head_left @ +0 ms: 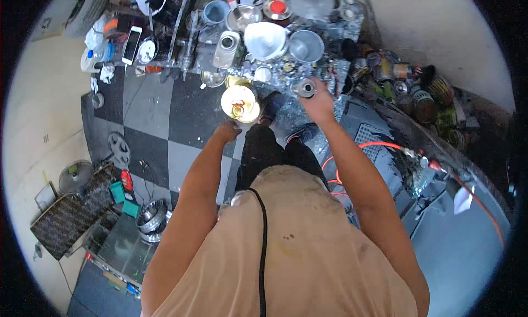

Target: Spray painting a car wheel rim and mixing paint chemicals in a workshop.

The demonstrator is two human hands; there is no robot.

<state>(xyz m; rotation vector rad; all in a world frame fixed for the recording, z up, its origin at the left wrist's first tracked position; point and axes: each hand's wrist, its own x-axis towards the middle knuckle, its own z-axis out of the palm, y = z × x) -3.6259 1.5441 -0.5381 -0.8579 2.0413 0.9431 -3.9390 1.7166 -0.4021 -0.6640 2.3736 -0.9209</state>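
Cluttered workbench (276,83) seen at 12 o'clock, checkered floor (146,119) at 9. Container (304,88) at 1 o'clock, gripped by right hand (320,105); best kept upright, mouth unblocked. Left hand (226,131) at 10 o'clock, fingers curled near bright-topped tin (246,108); whether anything pinched, cannot tell. Counted: one container, one phone (131,45), two green blocks (116,192).
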